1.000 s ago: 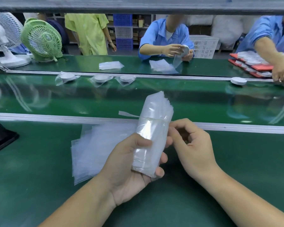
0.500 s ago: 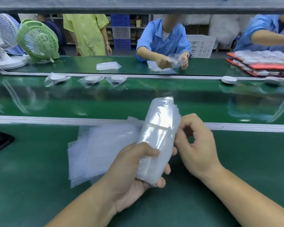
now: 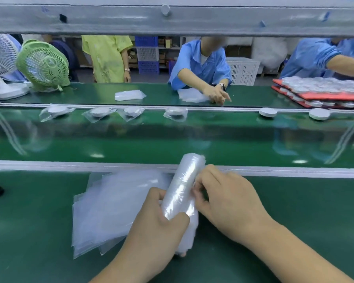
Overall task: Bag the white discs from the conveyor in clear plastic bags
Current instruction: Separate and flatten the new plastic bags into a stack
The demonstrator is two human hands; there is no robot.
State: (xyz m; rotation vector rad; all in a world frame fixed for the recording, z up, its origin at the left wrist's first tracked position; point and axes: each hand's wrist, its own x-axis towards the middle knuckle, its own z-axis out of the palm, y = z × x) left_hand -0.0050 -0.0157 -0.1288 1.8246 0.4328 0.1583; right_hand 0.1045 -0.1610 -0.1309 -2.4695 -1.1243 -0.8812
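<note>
Your left hand (image 3: 161, 219) grips the bundle of clear bags (image 3: 182, 188), lifted off the bench (image 3: 294, 221) to steady it while your right hand (image 3: 229, 201) pinches its side (likely teasing one bag free). The bundle looks glossy, translucent and tightly rolled; bare white discs (image 3: 267, 112) sit well away across the conveyor (image 3: 172, 144).

the right hand (image 3: 229, 199) has closed in on the bag roll (image 3: 182, 188), fingers (image 3: 209, 174) now picking at its side. on the belt (image 3: 192, 144), a fourth bagged disc (image 3: 175, 114) and a second bare disc (image 3: 319, 113) have appeared.
</note>
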